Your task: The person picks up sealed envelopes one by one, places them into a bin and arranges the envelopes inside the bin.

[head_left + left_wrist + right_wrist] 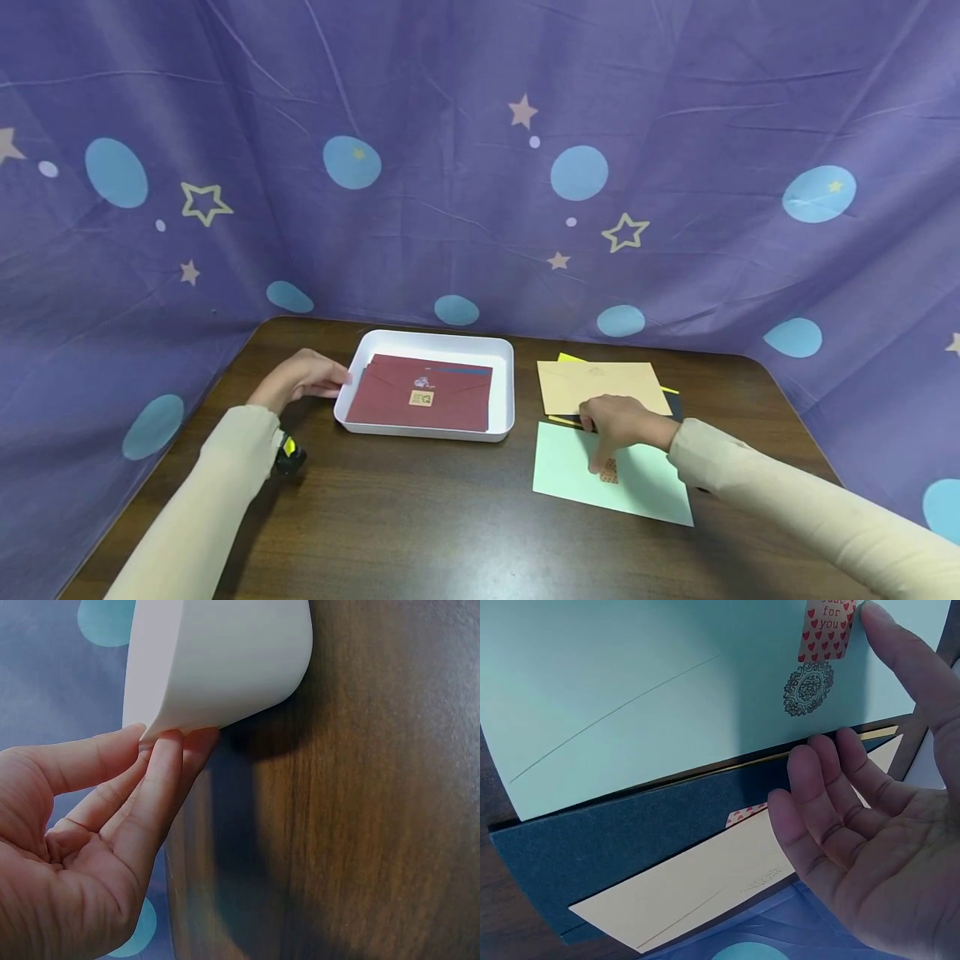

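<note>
While the mint envelope [573,479] lies nearest to you on the right, your right hand [621,421] reaches over it, thumb and fingers apart, the thumb just beside its sticker [610,472] and the fingertips about its far edge; whether they press it, I cannot tell. On the left, your left hand [306,375] pinches the rim of the white tray [442,342], where a maroon envelope [386,407] lies. At far right is a beige envelope [600,380]. Picking up the mint envelope seems the step in hand; the next move probably calls for closing the fingers on its far edge.
</note>
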Action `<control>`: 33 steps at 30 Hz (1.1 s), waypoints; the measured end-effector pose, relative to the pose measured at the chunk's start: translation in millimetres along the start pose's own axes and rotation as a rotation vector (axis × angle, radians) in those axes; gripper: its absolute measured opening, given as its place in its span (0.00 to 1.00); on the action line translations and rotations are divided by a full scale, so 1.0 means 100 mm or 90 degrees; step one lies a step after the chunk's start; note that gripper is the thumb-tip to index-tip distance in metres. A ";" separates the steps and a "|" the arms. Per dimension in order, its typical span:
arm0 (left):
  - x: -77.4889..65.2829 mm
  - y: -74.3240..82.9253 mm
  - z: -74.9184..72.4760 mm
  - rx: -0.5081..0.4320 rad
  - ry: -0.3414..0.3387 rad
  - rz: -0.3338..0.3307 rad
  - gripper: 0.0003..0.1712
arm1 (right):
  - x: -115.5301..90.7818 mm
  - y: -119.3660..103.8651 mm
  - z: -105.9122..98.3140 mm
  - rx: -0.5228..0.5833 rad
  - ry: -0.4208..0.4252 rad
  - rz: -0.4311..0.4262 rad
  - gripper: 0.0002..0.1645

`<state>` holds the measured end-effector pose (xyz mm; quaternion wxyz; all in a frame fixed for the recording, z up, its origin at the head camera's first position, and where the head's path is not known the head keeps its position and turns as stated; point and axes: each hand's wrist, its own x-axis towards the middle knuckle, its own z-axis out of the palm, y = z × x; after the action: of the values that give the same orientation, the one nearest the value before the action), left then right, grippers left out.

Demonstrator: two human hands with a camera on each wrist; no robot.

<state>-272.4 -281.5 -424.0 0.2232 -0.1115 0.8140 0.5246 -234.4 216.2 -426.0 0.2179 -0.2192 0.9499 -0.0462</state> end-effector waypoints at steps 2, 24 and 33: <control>0.01 -0.01 0.00 0.001 -0.002 0.001 0.19 | 0.00 0.00 0.00 0.012 -0.007 0.002 0.33; 0.02 -0.01 0.00 -0.004 -0.007 0.006 0.20 | 0.02 0.09 0.02 0.044 -0.027 -0.040 0.33; 0.02 -0.02 -0.01 -0.006 -0.009 0.007 0.20 | 0.01 0.13 -0.04 0.100 -0.032 -0.062 0.30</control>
<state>-273.4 -282.6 -425.9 0.2251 -0.1042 0.8107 0.5303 -242.6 227.7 -425.2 0.2555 -0.2485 0.9258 -0.1260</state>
